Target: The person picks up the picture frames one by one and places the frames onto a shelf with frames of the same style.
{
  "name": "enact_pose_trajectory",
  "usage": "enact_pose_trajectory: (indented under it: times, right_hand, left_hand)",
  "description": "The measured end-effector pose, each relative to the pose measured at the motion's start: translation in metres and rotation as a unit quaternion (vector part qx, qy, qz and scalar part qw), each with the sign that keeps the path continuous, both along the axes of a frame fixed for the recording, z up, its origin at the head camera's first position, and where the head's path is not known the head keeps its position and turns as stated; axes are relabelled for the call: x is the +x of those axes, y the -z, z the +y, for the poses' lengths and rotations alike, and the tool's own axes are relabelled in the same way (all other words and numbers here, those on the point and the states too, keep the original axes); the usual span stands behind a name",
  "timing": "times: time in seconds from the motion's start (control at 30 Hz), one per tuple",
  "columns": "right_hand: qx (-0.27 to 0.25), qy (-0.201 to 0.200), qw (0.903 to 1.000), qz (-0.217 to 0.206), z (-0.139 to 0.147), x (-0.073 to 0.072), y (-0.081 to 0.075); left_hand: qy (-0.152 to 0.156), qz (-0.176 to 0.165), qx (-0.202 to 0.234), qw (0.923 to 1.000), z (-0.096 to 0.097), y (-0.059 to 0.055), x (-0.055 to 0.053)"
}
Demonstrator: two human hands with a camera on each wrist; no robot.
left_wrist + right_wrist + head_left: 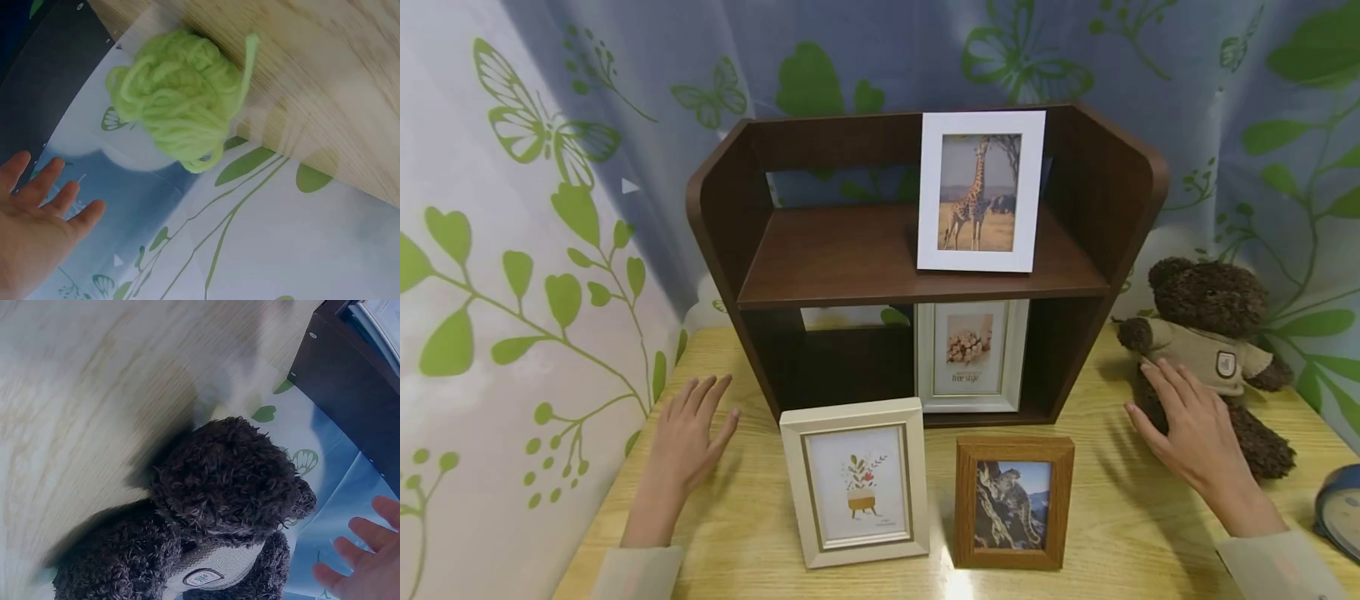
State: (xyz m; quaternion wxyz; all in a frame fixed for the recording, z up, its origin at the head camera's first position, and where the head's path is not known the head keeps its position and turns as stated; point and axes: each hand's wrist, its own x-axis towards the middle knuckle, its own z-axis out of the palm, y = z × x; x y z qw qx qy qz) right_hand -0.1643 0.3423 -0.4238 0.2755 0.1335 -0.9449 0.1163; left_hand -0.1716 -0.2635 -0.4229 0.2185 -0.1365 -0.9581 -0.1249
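Note:
My left hand (pixel 688 437) is held over the table left of the dark brown shelf (pixel 850 250), fingers spread and holding nothing. In the left wrist view a ball of light green yarn (pixel 178 94) lies beyond its fingers; the head view does not show it. On the other side, my right hand (pixel 1195 425) is spread in front of a brown teddy bear (pixel 1206 300), holding nothing; whether they touch cannot be told. A white giraffe frame (pixel 1033 192) stands on the upper shelf, a pale flower frame (pixel 1011 358) on the lower one.
A cream frame with a potted plant picture (pixel 857 483) and a wooden frame with a leopard picture (pixel 1015 504) stand on the table (pixel 737 533) before the shelf. A dark blue round object (pixel 1341 508) is cut off at the right edge. Patterned curtain (pixel 647 67) surrounds the back.

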Motion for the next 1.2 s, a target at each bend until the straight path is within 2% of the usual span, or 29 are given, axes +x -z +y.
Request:
enact_pose_trajectory:
  times: [0.2,0.3,0.43,0.6,0.83,1.03,1.2]
  right_hand:
    - [-0.024,-0.022,0.9993,0.019,-0.002,0.000,0.000]
    - [-0.040,-0.035,0.9982,0.026,-0.004,0.001,0.002]
    - [-0.056,-0.050,0.9966,0.036,-0.006,0.001,0.004]
    - [-0.082,-0.069,0.9935,0.039,-0.011,0.003,0.004]
    - [-0.131,-0.068,0.9891,0.006,-0.022,0.004,0.004]
    - [-0.151,-0.055,0.9869,0.011,-0.028,0.000,0.004]
    - [-0.175,-0.058,0.9823,0.034,-0.033,-0.006,0.004]
  left_hand:
    - [0.048,0.079,0.030,0.9952,0.005,0.000,-0.006]
    - [0.060,0.089,0.048,0.9930,0.009,-0.001,-0.008]
    - [0.053,0.058,0.071,0.9944,0.016,-0.003,-0.008]
    - [0.040,-0.001,0.092,0.9950,0.023,-0.006,-0.008]
    - [0.033,-0.086,0.140,0.9859,0.026,-0.007,0.000]
    - [0.044,-0.098,0.181,0.9776,0.028,-0.007,0.013]
    - [0.060,-0.112,0.204,0.9707,0.032,-0.008,0.024]
